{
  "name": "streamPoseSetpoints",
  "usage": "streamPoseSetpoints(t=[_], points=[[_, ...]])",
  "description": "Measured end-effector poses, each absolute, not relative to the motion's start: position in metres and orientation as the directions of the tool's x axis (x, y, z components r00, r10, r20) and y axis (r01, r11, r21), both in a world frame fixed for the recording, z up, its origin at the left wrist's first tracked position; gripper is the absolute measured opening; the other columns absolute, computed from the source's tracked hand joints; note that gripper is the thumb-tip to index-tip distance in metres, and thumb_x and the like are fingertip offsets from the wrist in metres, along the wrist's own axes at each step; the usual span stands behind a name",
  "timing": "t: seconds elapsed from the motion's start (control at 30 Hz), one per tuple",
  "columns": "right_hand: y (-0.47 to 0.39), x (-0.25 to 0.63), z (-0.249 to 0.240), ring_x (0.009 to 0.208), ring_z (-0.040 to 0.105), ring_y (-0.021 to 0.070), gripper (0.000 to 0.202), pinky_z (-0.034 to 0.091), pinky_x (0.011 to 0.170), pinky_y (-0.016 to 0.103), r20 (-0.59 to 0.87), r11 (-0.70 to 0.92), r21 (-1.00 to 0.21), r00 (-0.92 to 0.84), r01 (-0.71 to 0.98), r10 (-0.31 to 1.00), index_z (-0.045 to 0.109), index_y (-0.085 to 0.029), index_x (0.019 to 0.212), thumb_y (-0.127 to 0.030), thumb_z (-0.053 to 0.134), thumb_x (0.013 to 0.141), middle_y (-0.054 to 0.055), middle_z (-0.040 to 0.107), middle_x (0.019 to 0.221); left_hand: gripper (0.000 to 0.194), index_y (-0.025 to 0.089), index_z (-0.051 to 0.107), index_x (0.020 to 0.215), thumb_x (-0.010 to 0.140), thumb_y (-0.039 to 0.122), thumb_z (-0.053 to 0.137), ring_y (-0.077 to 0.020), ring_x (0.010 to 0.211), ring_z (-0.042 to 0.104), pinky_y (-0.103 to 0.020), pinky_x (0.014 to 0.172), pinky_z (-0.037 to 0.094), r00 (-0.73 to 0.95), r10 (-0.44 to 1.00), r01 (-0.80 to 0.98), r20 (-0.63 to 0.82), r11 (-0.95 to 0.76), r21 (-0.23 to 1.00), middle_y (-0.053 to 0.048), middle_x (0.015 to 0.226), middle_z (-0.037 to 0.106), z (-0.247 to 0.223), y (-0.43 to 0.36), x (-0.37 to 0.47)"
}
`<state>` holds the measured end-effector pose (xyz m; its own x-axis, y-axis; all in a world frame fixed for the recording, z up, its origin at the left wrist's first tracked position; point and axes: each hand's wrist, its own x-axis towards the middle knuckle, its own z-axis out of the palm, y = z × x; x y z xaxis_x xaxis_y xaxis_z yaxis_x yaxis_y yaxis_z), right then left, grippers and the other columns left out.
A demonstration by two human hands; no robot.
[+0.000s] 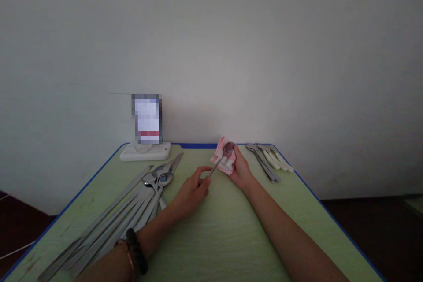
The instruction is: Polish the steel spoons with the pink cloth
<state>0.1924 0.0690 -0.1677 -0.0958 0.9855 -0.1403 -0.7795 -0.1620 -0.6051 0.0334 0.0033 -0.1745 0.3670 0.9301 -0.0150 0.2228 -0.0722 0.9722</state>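
A metal spoon (228, 149) is held tilted above the table, its bowl up and away from me. My left hand (194, 187) pinches the end of its handle between thumb and fingers. Behind the bowl, a pink-and-white cloth (218, 153) lies in my right hand (240, 168), whose fingers are closed around it and mostly hidden. The spoon's bowl rests against the cloth. Close to my left forearm lies a pile of metal cutlery (132, 202), spoons and knives among it, partly covered by that arm.
On the right of the green table (224, 238) lie metal spoons (262, 161) and several white-handled utensils (276, 158). A lit phone (147, 119) with a blurred screen stands on a white base (145, 152) at the back left. The wall (211, 53) rises behind the table's blue edge.
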Motion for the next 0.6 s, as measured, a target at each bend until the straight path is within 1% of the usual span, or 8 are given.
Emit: streamPoseSetpoints(t=[0.1, 0.27, 0.43, 0.6], points=[[0.069, 0.193, -0.167, 0.058, 0.065, 0.0145, 0.035, 0.054, 0.066, 0.031, -0.184, -0.199, -0.61, -0.107, -0.767, 0.977, 0.062, -0.016, 0.082, -0.036, 0.034, 0.091, 0.004, 0.07, 0.068, 0.037, 0.016, 0.043, 0.112, 0.084, 0.039, 0.039, -0.0097, 0.046, 0.032, -0.021, 0.045, 0.023, 0.352, 0.936, 0.224, -0.02, -0.064, 0.972, 0.01, 0.051, 0.037, -0.173, 0.003, 0.034], [0.069, 0.196, -0.169, 0.065, 0.067, 0.0177, 0.033, 0.053, 0.073, 0.036, -0.151, -0.22, -0.608, -0.161, -0.763, 0.975, 0.062, -0.016, 0.091, -0.039, 0.039, 0.089, 0.005, 0.071, 0.074, 0.034, 0.016, 0.047, 0.101, 0.083, 0.044, 0.038, -0.0095, 0.047, 0.033, -0.021, 0.045, 0.024, 0.316, 0.948, 0.244, -0.043, -0.038, 0.969, 0.009, 0.051, 0.037, -0.169, 0.004, 0.034], [0.065, 0.195, -0.164, 0.076, 0.067, 0.0196, 0.033, 0.052, 0.078, 0.039, -0.129, -0.233, -0.594, -0.195, -0.77, 0.972, 0.062, -0.015, 0.096, -0.039, 0.043, 0.087, 0.007, 0.072, 0.085, 0.039, 0.016, 0.047, 0.099, 0.082, 0.05, 0.037, -0.0075, 0.041, 0.028, -0.02, 0.04, 0.022, 0.32, 0.944, 0.129, -0.084, 0.044, 0.991, 0.011, 0.051, 0.033, -0.163, 0.004, 0.033], [0.064, 0.194, -0.165, 0.076, 0.067, 0.0197, 0.034, 0.052, 0.077, 0.037, -0.138, -0.23, -0.624, -0.185, -0.747, 0.973, 0.064, -0.015, 0.092, -0.042, 0.045, 0.085, 0.006, 0.072, 0.081, 0.045, 0.015, 0.048, 0.102, 0.081, 0.052, 0.036, -0.0066, 0.039, 0.024, -0.019, 0.037, 0.02, 0.287, 0.953, 0.037, -0.095, 0.088, 0.995, 0.01, 0.052, 0.031, -0.153, 0.003, 0.034]])
